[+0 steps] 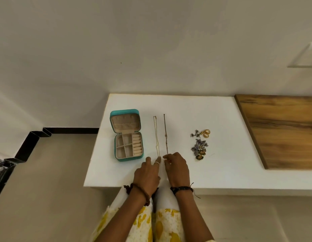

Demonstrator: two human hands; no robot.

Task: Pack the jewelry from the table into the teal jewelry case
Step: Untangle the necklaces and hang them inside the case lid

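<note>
The teal jewelry case (127, 135) sits wide open on the white table (221, 172), lid thrown back toward the wall, and as far as this view shows every compartment in its tray is bare: the little square cells hold nothing, and the cushioned ring rolls along the tray's right side carry no rings. So packing has not started, by my reading.

Everything to be packed lies to the right of the case. Just beside it runs the pale gold chain (156, 137), laid out straight. Next over, a bit farther from the case, lies the darker chain (166, 135), also stretched in a line, parallel to the first and not touching it. Well to the right of the case sits a small group of gold rings (206, 133) with a couple of dark metal pieces against them, and just nearer the person a cluster of silver and amber earrings (199, 148).

Both hands are down at the near ends of the chains. The left hand (148, 173) lies with fingers extended, fingertips on the end of the pale gold chain, closest to the case's front corner. The right hand (177, 169) has its fingers curled in at the end of the darker chain and looks to be pinching it, though the contact is small and hard to confirm.

Left to do: both chains, the rings, the earrings — the whole lot.
</note>
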